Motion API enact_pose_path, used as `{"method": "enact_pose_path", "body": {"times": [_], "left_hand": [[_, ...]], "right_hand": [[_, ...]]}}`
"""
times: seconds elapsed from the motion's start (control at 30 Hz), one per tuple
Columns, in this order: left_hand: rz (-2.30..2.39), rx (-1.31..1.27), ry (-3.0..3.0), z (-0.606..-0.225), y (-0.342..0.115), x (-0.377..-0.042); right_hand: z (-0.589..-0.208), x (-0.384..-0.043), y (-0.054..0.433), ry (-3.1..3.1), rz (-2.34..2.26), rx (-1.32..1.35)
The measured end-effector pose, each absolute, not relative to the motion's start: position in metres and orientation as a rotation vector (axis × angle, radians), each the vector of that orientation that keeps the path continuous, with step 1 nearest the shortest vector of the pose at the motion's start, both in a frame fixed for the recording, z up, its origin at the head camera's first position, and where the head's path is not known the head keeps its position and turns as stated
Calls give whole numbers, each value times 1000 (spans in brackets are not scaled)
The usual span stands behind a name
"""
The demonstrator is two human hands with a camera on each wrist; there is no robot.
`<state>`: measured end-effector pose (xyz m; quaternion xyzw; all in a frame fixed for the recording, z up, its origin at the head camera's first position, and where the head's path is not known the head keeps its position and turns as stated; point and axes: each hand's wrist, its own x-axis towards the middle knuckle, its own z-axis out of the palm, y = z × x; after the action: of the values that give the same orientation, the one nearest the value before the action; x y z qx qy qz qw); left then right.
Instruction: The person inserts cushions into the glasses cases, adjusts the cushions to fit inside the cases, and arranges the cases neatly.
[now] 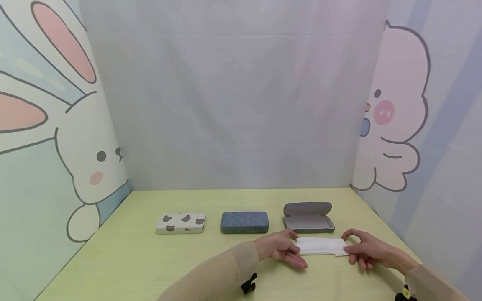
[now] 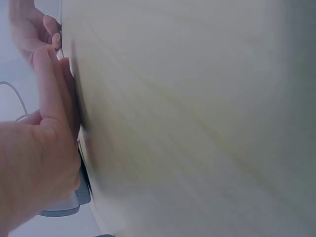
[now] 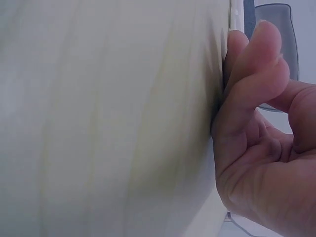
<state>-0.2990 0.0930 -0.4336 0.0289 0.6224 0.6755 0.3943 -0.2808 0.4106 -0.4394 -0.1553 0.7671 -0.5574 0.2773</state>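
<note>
"Which step?"
"Folding or straightening, I'd judge. Nearside of the open case (image 1: 308, 222), the left hand (image 1: 279, 247) pinches a white cloth's (image 1: 320, 246) left end, spare fingers outstretched; the right hand (image 1: 370, 249), fingers partly curled, pinches its right end."
"Next?"
"Probably an even hold."
"Its look?"
"Flat, narrow, uneven right edge."
</note>
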Motion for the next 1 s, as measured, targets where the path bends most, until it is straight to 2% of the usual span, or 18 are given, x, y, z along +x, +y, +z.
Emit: {"method": "enact_pose_path", "body": {"times": [1.0], "left_hand": [[1718, 41, 1794, -429, 108, -290]], "right_hand": [[-439, -279, 401, 2178, -1493, -336]]}}
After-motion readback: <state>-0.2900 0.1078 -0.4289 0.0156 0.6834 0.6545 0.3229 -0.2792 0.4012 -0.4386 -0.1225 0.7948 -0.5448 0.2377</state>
